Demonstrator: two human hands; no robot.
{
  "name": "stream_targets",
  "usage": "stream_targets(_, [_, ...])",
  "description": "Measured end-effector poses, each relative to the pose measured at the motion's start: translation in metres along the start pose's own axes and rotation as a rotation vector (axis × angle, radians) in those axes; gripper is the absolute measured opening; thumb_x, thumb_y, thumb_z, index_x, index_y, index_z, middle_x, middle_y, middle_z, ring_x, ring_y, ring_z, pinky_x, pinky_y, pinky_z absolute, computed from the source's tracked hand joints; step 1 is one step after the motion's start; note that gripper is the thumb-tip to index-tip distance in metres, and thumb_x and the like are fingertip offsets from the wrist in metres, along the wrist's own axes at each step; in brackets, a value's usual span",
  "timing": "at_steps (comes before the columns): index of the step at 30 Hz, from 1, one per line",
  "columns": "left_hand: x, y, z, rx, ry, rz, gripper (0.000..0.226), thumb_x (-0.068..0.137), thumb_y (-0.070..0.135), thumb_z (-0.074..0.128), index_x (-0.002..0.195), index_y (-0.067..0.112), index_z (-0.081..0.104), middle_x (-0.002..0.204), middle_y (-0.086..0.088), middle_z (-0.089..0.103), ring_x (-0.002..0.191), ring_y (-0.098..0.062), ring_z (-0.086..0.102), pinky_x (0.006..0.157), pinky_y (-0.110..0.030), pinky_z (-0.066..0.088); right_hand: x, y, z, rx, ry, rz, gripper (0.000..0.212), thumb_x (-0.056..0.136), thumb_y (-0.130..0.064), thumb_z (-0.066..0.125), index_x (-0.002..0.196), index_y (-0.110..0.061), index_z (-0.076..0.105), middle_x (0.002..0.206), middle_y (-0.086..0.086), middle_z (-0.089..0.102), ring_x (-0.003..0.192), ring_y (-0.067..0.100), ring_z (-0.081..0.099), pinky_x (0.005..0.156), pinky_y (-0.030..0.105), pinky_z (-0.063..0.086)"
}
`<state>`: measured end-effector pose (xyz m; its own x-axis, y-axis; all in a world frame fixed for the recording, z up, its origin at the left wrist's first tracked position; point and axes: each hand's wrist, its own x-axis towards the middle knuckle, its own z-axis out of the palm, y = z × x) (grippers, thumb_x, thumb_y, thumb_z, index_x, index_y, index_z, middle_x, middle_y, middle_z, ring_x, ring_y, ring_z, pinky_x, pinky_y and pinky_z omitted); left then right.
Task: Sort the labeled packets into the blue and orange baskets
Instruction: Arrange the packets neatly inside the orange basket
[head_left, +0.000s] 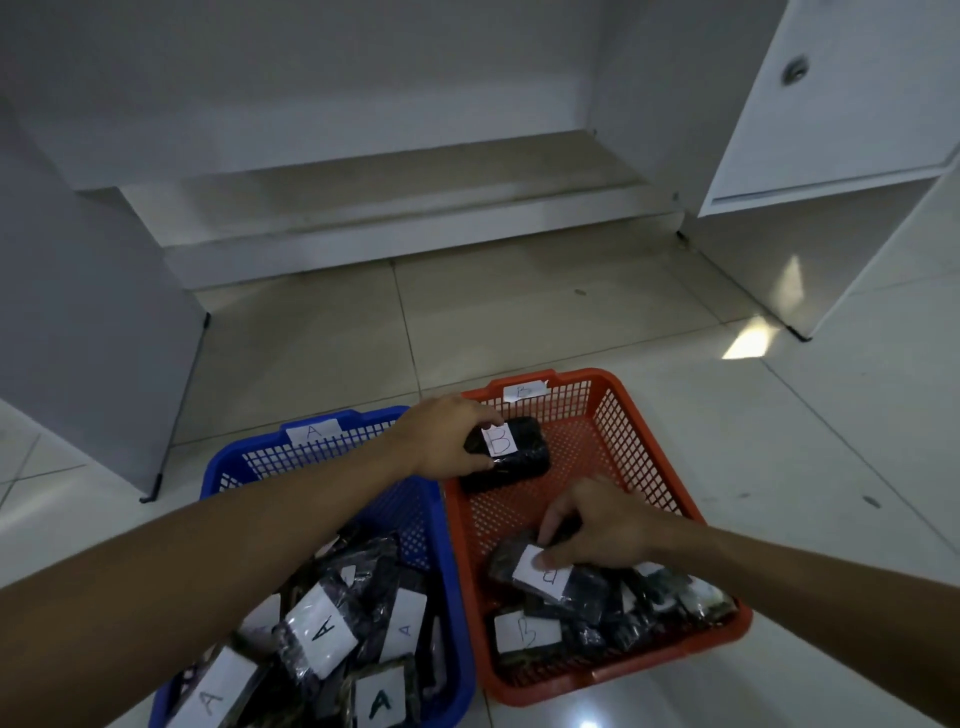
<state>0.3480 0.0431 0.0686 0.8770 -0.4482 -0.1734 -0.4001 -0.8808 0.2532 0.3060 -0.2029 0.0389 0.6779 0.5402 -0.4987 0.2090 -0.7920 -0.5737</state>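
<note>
baskets side by side on the tiled floor: blue basket (218, 467) on the left with an "a" tag on its far rim, orange basket (613, 410) on the right with a "b" tag. left hand (447, 441) reaches across and grips a dark packet (524, 462) labeled "b" over the far part of the orange basket. right hand (597, 525) pinches another "b" packet (550, 577) atop the pile at that basket's near end. packets labeled "a" (322, 634) fill the blue basket's near half

Blue basket (228, 467), orange basket (649, 452)
</note>
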Motion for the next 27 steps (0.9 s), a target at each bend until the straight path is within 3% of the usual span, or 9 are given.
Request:
stream_targets(3, [-0.005, 0.0, -0.005, -0.027, -0.022, -0.007, 0.056, 0.083, 0.042, 0.073, 0.134, 0.025, 0.058, 0.129, 0.003, 0.064, 0.115, -0.016, 0.058, 0.093, -0.041, 0.052, -0.004, -0.008, -0.004, 0.079, 0.014, 0.012, 0.035, 0.069, -0.059, 0.08, 0.09, -0.03, 0.08, 0.097, -0.017, 0.075, 0.113, 0.011, 0.059, 0.114, 0.057, 0.034])
stream_targets(7, [-0.009, -0.001, -0.009, -0.069, -0.047, -0.002, 0.053, 0.083, 0.038, 0.074, 0.132, 0.024, 0.06, 0.128, 0.003, 0.065, 0.114, -0.015, 0.059, 0.095, -0.041, 0.052, -0.015, -0.019, 0.001, -0.227, 0.081, 0.017, 0.045, 0.071, -0.069, 0.073, 0.1, -0.035, 0.073, 0.117, -0.014, 0.061, 0.121, 0.015, 0.036, 0.108, 0.055, 0.017])
stream_targets(13, [-0.023, 0.021, -0.014, -0.192, -0.182, 0.027, 0.048, 0.086, 0.032, 0.075, 0.131, 0.022, 0.061, 0.127, 0.004, 0.065, 0.113, -0.01, 0.061, 0.097, -0.036, 0.053, -0.019, -0.022, 0.004, -0.259, 0.058, 0.036, 0.044, 0.07, -0.069, 0.075, 0.093, -0.031, 0.075, 0.112, -0.014, 0.063, 0.119, 0.013, 0.039, 0.101, 0.048, 0.02])
stream_targets(15, [-0.029, 0.032, -0.022, -0.215, -0.247, 0.02, 0.05, 0.088, 0.031, 0.074, 0.135, 0.02, 0.059, 0.13, 0.003, 0.064, 0.117, -0.01, 0.06, 0.101, -0.031, 0.051, -0.02, -0.023, 0.0, -0.122, 0.003, 0.053, 0.038, 0.073, -0.059, 0.08, 0.087, -0.024, 0.077, 0.098, -0.011, 0.073, 0.108, 0.01, 0.055, 0.102, 0.045, 0.032])
stream_targets(17, [-0.036, 0.041, -0.032, -0.261, -0.299, -0.02, 0.056, 0.087, 0.032, 0.075, 0.138, 0.019, 0.056, 0.13, 0.003, 0.064, 0.118, -0.01, 0.059, 0.101, -0.028, 0.049, -0.024, -0.025, -0.011, 0.108, -0.086, 0.051, 0.025, 0.079, -0.041, 0.084, 0.08, -0.016, 0.078, 0.084, 0.002, 0.077, 0.08, 0.008, 0.066, 0.084, 0.034, 0.052])
stream_targets(19, [-0.042, 0.047, -0.04, -0.36, -0.325, -0.109, 0.06, 0.087, 0.034, 0.075, 0.14, 0.02, 0.053, 0.13, 0.003, 0.063, 0.117, -0.011, 0.06, 0.101, -0.028, 0.049, -0.028, -0.024, -0.027, 0.251, -0.09, 0.056, 0.015, 0.083, -0.028, 0.082, 0.078, -0.014, 0.078, 0.074, 0.003, 0.075, 0.068, 0.008, 0.065, 0.069, 0.025, 0.055])
stream_targets(21, [-0.048, 0.051, -0.043, -0.537, -0.278, -0.236, 0.054, 0.088, 0.035, 0.074, 0.136, 0.023, 0.053, 0.128, 0.004, 0.063, 0.112, -0.011, 0.061, 0.096, -0.026, 0.048, -0.03, -0.02, -0.045, 0.371, -0.03, 0.076, 0.014, 0.087, -0.023, 0.077, 0.086, -0.009, 0.077, 0.08, 0.0, 0.076, 0.074, 0.011, 0.068, 0.064, 0.022, 0.052])
stream_targets(24, [-0.053, 0.063, -0.031, -0.994, -0.056, -0.438, 0.024, 0.089, 0.033, 0.072, 0.111, 0.031, 0.06, 0.113, 0.005, 0.069, 0.099, -0.01, 0.067, 0.09, -0.027, 0.054, -0.026, -0.01, -0.063, 0.644, 0.101, 0.061, 0.026, 0.08, -0.024, 0.08, 0.095, -0.004, 0.075, 0.092, 0.006, 0.076, 0.08, 0.019, 0.068, 0.068, 0.03, 0.054])
stream_targets(27, [-0.05, 0.076, -0.008, -1.314, 0.063, -0.502, 0.029, 0.09, 0.026, 0.072, 0.117, 0.023, 0.065, 0.109, 0.0, 0.075, 0.098, -0.018, 0.073, 0.092, -0.034, 0.057, -0.018, -0.007, -0.065, 0.866, 0.173, 0.03, 0.035, 0.077, -0.016, 0.08, 0.105, 0.003, 0.072, 0.099, 0.014, 0.077, 0.083, 0.024, 0.073, 0.07, 0.032, 0.06])
